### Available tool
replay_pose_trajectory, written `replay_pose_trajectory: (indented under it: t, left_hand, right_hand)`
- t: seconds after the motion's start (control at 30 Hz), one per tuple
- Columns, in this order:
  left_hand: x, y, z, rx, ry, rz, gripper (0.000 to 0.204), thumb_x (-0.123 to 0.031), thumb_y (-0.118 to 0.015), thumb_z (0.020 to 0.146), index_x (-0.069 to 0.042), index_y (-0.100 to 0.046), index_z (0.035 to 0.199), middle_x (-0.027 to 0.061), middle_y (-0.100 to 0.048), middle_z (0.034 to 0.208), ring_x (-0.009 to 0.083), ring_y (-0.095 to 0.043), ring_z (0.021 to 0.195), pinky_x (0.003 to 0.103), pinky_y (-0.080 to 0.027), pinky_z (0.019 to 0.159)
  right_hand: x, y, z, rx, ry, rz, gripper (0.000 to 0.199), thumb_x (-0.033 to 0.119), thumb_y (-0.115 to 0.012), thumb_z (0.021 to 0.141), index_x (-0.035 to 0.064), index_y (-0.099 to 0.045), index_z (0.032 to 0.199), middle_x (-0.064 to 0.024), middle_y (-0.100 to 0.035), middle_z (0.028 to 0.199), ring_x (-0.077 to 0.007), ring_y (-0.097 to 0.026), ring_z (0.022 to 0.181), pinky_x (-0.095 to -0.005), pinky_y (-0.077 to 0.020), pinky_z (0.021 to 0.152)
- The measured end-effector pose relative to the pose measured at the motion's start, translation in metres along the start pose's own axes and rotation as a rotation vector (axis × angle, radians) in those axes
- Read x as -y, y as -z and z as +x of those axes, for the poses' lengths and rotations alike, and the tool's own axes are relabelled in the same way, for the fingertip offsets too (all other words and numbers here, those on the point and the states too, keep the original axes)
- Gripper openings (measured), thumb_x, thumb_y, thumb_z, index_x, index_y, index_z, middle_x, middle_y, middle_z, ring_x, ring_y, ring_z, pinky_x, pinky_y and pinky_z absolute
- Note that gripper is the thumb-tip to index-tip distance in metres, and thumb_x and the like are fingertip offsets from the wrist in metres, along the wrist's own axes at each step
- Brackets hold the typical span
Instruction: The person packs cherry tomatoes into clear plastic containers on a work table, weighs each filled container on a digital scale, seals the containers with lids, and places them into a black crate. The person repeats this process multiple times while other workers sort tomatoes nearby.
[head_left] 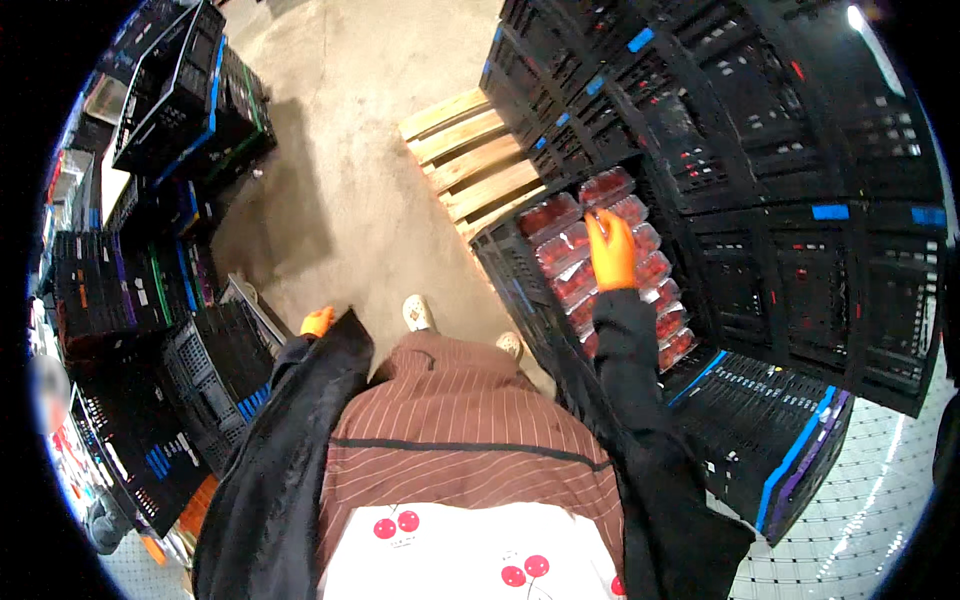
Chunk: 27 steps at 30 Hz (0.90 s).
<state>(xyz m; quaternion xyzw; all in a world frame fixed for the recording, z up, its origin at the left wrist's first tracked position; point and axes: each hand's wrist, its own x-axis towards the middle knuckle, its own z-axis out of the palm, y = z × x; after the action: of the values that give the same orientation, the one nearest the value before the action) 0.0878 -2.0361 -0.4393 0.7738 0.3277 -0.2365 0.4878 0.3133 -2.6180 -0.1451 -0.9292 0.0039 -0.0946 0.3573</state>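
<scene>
My right hand (612, 252), in an orange glove, lies flat with its fingers spread on clear plastic punnets of red fruit (560, 248). The punnets fill a black plastic crate (506, 262) on a stack at my right. My left hand (317, 321), also in an orange glove, hangs at my side beside a black crate (222, 362); only a small part of it shows past the dark sleeve, and nothing is seen in it.
Tall stacks of black crates (790, 180) rise to the right and behind the open crate. A wooden pallet (475, 160) lies on the concrete floor (350, 150) ahead. More black crates (170, 90) stand at the left. My shoes (418, 313) are below.
</scene>
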Motion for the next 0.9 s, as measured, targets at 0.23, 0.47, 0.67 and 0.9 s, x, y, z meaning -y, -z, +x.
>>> replay_pose_trajectory:
  t: [0.23,0.47,0.67,0.9]
  left_hand:
    - [0.097,0.100,0.006,-0.097,0.211,-0.621,0.037,-0.033,-0.055,0.087,0.001,-0.053,0.103,0.0124,-0.062,0.080,0.0274,-0.061,0.071,0.039,-0.050,0.062]
    - [-0.002,0.080,0.020,0.101,0.348,-0.722,0.033,-0.031,-0.053,0.089,0.000,-0.052,0.100,0.0124,-0.059,0.072,0.0238,-0.058,0.057,0.035,-0.048,0.050]
    - [-0.086,0.135,0.104,0.104,0.273,-0.480,0.030,-0.030,-0.052,0.089,-0.002,-0.057,0.099,0.0098,-0.061,0.074,0.0201,-0.059,0.058,0.030,-0.048,0.055]
    - [-0.192,0.237,0.183,0.054,0.102,-0.559,0.026,-0.023,-0.051,0.092,0.000,-0.058,0.100,0.0102,-0.062,0.077,0.0185,-0.060,0.062,0.028,-0.050,0.058]
  right_hand:
    - [0.117,-0.119,0.122,-0.112,0.679,-0.438,0.032,0.035,-0.055,0.084,0.0088,-0.063,0.100,-0.0064,-0.062,0.105,-0.0241,-0.053,0.105,-0.0495,-0.0295,0.097]
    - [0.044,-0.114,0.120,0.630,0.084,-0.708,0.046,0.051,-0.051,0.081,0.0121,-0.064,0.101,-0.0085,-0.061,0.108,-0.0267,-0.053,0.106,-0.0573,-0.0242,0.099]
    - [0.105,-0.178,0.120,1.186,0.260,-1.065,0.064,0.056,-0.067,0.057,0.0067,-0.064,0.098,-0.0160,-0.063,0.097,-0.0309,-0.060,0.088,-0.0430,-0.0413,0.081]
    - [0.053,-0.222,0.097,1.339,-0.203,-1.179,0.028,0.023,-0.059,0.077,0.0104,-0.068,0.100,-0.0127,-0.061,0.107,-0.0291,-0.060,0.098,-0.0439,-0.0501,0.077]
